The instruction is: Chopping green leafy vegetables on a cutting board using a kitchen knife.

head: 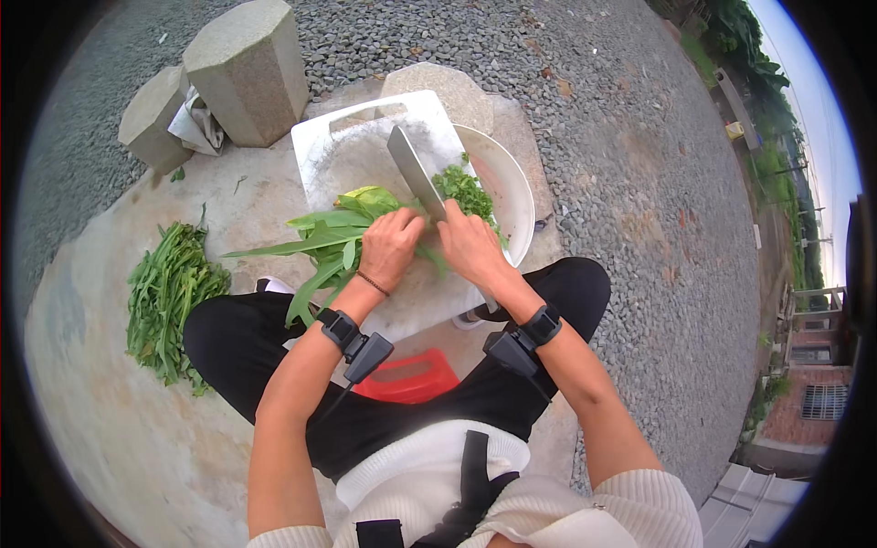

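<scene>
My left hand [389, 245] presses a bunch of long green leaves [332, 236] against a white plastic cutting board [370, 154]. Some leaf ends hang over the board's left edge. In my right hand [471, 240] is a cleaver [415, 171], its broad blade pointing away from me, just right of my left fingers. Chopped greens [464, 194] are heaped on the board to the right of the blade. A round white basin [515, 181] stands partly beneath the board's right side. My fingers hide where the blade meets the leaves.
A pile of leafy greens [168, 301] lies on the concrete slab [89, 342] by my left knee. Concrete blocks [246, 72] stand at the upper left, with another block [438, 92] behind the board. A red plastic item [411, 378] sits between my legs. Gravel [616, 205] surrounds the slab.
</scene>
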Tool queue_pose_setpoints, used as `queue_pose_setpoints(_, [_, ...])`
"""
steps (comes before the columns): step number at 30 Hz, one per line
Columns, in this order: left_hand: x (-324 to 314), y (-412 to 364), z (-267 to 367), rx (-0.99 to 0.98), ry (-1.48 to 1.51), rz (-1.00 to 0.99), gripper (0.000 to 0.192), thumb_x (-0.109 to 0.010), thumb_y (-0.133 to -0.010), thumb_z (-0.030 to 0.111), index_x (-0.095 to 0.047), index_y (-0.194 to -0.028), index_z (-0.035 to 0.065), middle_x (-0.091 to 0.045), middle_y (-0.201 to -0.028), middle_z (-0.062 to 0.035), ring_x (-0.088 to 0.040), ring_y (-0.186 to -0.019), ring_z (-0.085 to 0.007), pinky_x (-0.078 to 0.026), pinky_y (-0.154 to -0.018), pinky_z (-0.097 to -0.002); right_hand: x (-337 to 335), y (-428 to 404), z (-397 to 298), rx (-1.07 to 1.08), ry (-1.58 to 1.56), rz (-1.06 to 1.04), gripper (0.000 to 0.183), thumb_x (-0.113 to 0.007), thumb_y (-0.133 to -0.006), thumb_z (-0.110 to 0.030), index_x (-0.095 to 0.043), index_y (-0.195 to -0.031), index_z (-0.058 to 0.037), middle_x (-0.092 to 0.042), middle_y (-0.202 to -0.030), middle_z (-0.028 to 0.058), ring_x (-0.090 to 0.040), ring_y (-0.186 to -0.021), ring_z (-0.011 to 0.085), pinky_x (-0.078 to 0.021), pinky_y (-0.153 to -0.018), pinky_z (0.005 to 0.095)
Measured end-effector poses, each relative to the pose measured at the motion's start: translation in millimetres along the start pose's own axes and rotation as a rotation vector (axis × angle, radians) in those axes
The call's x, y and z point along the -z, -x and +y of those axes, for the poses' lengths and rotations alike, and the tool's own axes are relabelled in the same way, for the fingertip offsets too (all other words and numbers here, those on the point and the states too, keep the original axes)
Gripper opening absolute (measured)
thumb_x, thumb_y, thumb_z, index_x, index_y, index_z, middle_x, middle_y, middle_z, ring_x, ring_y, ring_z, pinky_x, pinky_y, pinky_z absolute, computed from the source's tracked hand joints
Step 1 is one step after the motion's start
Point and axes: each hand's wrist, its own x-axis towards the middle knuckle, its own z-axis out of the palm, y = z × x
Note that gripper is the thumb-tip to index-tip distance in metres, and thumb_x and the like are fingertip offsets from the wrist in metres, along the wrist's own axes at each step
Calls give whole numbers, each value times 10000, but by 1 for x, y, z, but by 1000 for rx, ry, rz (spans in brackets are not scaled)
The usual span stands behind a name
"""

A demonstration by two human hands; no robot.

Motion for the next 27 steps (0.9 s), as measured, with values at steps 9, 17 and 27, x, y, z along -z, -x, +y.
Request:
queue_pose_setpoints(9, [6,-2,2,35,49,-11,98,-590,-739,46,-584,-830,81,-569,-860,-55,-599,-798,-234,-497,-679,-357,29,35,19,-123,-28,-70,180,-518,-913,-163,-457,-952,1,-581,-726,303,-563,-748,509,-425,-689,572])
queue_pose_setpoints(17, [4,-1,0,50,53,-19,126,-680,-725,56,-631,-841,70,-611,-855,-35,-608,-806,-229,-500,-654,-351,51,49,-4,-61,69,-212,168,-525,-904,-139,-448,-968,-3,-590,-692,288,-581,-704,496,-449,-622,567])
queue_pose_setpoints(27, [3,2,3,59,-6,-66,192,-701,-727,129,-623,-893,69,-609,-922,-46,-595,-880,-253,-470,-832,-420,-2,-6,-7,-32,11,-89,246,-514,-911,-150,-452,-1078,20,-592,-755,320,-573,-761,519,-449,-691,574])
